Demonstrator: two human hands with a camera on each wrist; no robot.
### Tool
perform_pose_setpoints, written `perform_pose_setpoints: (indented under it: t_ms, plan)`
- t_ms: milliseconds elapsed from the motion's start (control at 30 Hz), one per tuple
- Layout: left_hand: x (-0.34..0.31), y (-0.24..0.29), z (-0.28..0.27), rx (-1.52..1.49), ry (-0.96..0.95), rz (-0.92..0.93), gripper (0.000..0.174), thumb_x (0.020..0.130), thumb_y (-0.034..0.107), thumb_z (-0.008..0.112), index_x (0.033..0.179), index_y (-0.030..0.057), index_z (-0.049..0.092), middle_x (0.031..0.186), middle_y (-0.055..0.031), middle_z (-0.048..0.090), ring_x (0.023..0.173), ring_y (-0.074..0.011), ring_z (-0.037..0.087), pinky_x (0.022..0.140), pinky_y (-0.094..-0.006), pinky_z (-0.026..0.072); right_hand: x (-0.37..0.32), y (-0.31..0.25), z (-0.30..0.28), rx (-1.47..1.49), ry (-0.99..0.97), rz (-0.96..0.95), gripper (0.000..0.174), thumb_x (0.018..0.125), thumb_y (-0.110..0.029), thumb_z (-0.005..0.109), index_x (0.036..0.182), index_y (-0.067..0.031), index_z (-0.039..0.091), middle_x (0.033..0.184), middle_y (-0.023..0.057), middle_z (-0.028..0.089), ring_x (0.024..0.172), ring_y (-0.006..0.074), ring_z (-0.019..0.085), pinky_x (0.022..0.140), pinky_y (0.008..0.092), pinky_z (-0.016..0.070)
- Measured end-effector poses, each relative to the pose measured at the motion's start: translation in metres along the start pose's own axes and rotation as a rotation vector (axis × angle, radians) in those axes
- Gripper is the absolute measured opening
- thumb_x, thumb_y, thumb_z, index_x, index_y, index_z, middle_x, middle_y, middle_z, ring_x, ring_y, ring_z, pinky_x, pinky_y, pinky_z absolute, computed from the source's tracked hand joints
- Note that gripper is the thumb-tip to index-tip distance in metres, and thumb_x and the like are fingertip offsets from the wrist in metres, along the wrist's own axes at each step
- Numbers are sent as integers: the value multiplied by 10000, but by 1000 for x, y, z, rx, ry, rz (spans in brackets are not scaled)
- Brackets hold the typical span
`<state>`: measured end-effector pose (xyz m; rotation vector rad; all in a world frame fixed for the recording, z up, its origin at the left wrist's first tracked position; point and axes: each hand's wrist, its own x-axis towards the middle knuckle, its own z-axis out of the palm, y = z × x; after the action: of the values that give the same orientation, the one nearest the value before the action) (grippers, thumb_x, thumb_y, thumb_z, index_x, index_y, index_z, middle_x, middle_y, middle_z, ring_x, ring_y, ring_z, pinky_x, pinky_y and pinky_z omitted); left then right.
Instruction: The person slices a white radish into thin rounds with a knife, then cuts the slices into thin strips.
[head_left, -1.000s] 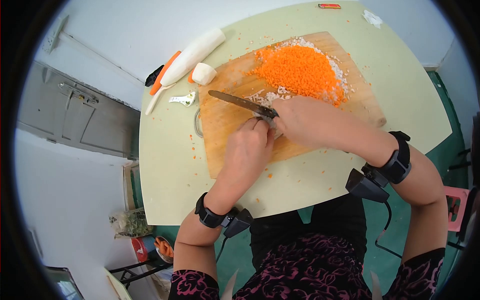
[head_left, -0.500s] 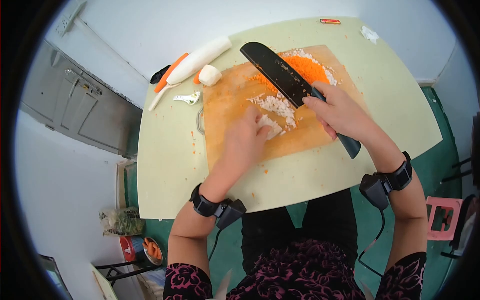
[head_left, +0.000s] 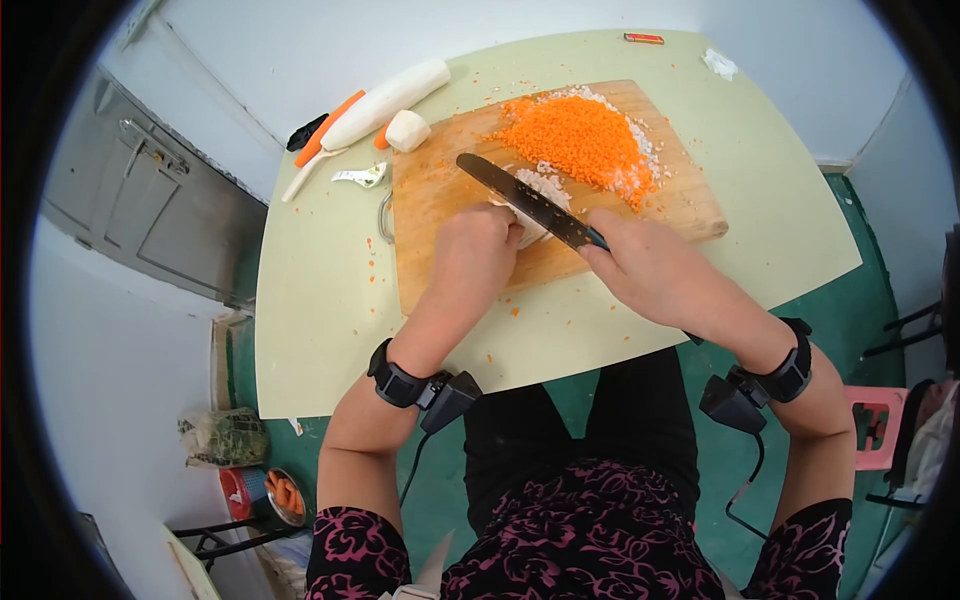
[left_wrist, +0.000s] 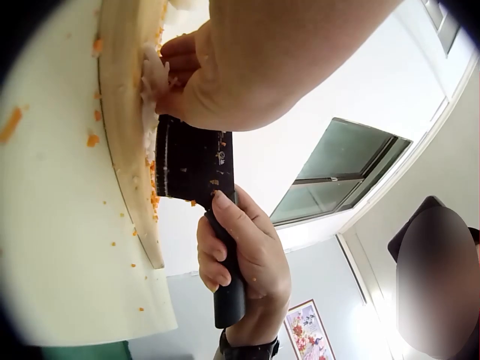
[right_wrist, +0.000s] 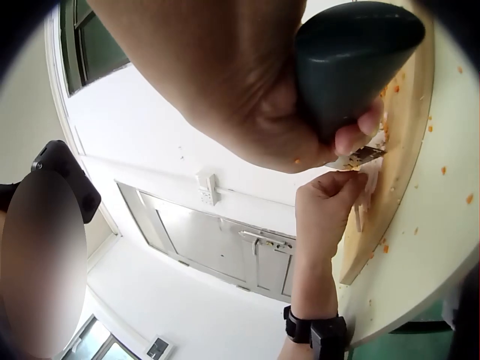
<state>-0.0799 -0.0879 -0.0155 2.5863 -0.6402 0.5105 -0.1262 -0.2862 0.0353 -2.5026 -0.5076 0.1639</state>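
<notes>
Orange mince (head_left: 575, 137) heaped upper centre; white slices (head_left: 530, 234) part-cut, left hand (head_left: 470, 255) pinching them, right hand (head_left: 655, 270) gripping knife (head_left: 532, 203); long white root (head_left: 385, 106), upper left, presumably remains.

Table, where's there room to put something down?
Right of the cutting board, nearer than the crumpled tissue, the table looks bare. The front left corner does too. It's crowded far left, with radish and carrot, and on the board, with orange bits and knife.
</notes>
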Motion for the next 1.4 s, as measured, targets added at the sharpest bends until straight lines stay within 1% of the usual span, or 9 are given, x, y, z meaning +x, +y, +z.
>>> perform_pose_setpoints:
  t_ms: [100, 200, 400, 500, 600, 700, 900, 1200, 1400]
  plan:
    - [-1, 4, -2, -15, -11, -24, 84, 707, 47, 653, 754, -20, 669, 743, -179, 632, 679, -334, 608, 621, -386, 485, 3, -3, 0, -22, -41, 25, 214, 911, -180, 471, 937, 33, 478, 772, 257, 558, 783, 438, 547, 678, 490, 425]
    - [-1, 1, -1, -40, -18, -4, 73, 707, 43, 650, 746, -17, 666, 740, -175, 630, 680, -335, 607, 618, -390, 483, 8, 4, 4, -26, -3, -83, 230, 895, -173, 466, 910, 56, 486, 678, 246, 590, 676, 421, 588, 634, 495, 455]
    - [-2, 4, -1, -35, -42, 6, 66, 705, 40, 651, 730, -21, 651, 728, -171, 618, 677, -339, 604, 609, -397, 484, 14, -26, -27, 130, -314, 223, 224, 899, -144, 432, 919, 77, 466, 671, 252, 580, 614, 412, 582, 596, 478, 461]
    - [-3, 3, 0, -36, -31, -2, 65, 710, 41, 652, 732, -20, 654, 730, -163, 619, 681, -337, 600, 610, -393, 478, 19, -5, -6, 20, -157, -53, 235, 904, -133, 398, 928, 94, 455, 646, 227, 573, 520, 362, 583, 507, 438, 474]
    - [-3, 6, 0, -35, -19, -6, 74, 709, 47, 660, 738, -21, 657, 733, -161, 619, 677, -337, 599, 606, -391, 478, 34, -17, -12, 68, -313, 134, 235, 891, -115, 381, 924, 106, 452, 654, 202, 575, 461, 299, 578, 438, 394, 477]
    - [-3, 7, -1, -1, -34, 5, 88, 703, 54, 673, 751, -19, 665, 733, -160, 622, 666, -331, 600, 604, -386, 477, 45, -20, -8, 9, -308, 171, 247, 939, -187, 381, 1017, 37, 448, 614, 165, 555, 420, 277, 547, 452, 379, 469]
    - [-2, 6, 0, -30, 38, 70, 95, 679, 34, 679, 672, -37, 616, 688, -175, 599, 634, -333, 596, 573, -394, 484, 43, -15, -33, 117, -285, 245, 274, 924, -201, 388, 1004, 38, 496, 611, 139, 545, 414, 242, 549, 443, 360, 465]
    - [-1, 11, -4, -6, -19, -15, 98, 681, 55, 694, 743, -18, 677, 736, -175, 621, 661, -334, 603, 605, -386, 475, 24, -8, -19, 20, -228, 50, 266, 916, -150, 356, 980, 61, 505, 620, 175, 576, 484, 288, 578, 507, 403, 492]
    - [0, 9, -5, -32, -30, -3, 94, 691, 54, 683, 765, -4, 685, 753, -175, 625, 670, -339, 603, 608, -386, 477, 25, -18, -29, 84, -325, 180, 252, 898, -127, 349, 931, 83, 485, 577, 178, 552, 466, 280, 572, 482, 390, 487]
